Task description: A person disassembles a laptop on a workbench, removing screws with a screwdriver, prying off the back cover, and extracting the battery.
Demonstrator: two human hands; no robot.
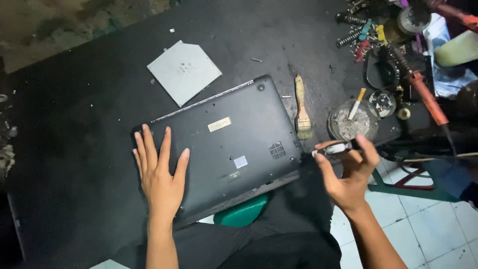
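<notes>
- Head view: left hand [160, 172] lies flat, fingers spread, on the upturned laptop [226, 144] at frame centre.
- Right hand [348, 177], lower right, is clamped on a small black-and-white tool [337, 147].
- Judgement: keep the palm pressing so the laptop can't slide.
- Round glass dish [352, 121], right of the brush [301, 112], holds ash and a cigarette.

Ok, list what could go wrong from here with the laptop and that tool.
1. The laptop lies upside down with its near edge past the table edge; only the left hand pins it, so it might tip off.
2. The right hand holds the screwdriver loosely by the corner; a slip might scratch the case.
3. The ashtray sits close; an elbow knock might spill ash.
</notes>
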